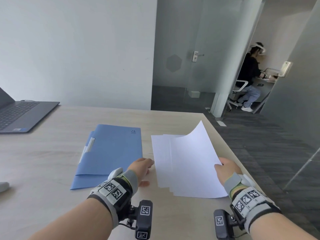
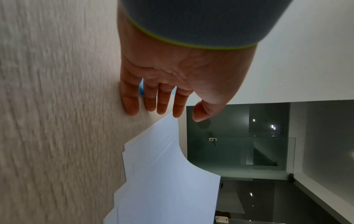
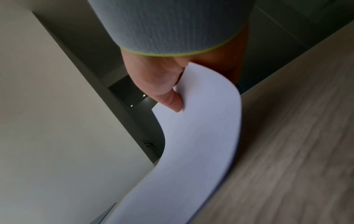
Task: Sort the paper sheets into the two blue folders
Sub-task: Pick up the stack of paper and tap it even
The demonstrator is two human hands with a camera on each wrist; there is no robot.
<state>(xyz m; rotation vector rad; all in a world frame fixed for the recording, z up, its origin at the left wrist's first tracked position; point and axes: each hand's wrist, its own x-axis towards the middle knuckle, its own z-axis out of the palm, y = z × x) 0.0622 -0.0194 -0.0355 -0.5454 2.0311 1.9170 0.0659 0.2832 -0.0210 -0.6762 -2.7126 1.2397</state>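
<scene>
Two blue folders [image 1: 110,153] lie closed and overlapping on the wooden table [image 1: 43,161], left of a loose stack of white paper sheets [image 1: 166,161]. My right hand [image 1: 223,166] pinches the right edge of the top sheet [image 1: 194,153], which curls up off the stack at its far corner. In the right wrist view my right hand [image 3: 172,103] has its thumb on top of the bent sheet [image 3: 201,136]. My left hand [image 1: 143,166] rests with straight fingers on the table between folders and stack. My left hand [image 2: 168,112] holds nothing, just beside the paper stack [image 2: 162,174].
An open laptop [image 1: 20,115] stands at the table's far left. A small white object [image 1: 3,187] sits at the left edge. The table's right edge runs just beyond the papers. A person [image 1: 249,78] sits in a room past the glass door.
</scene>
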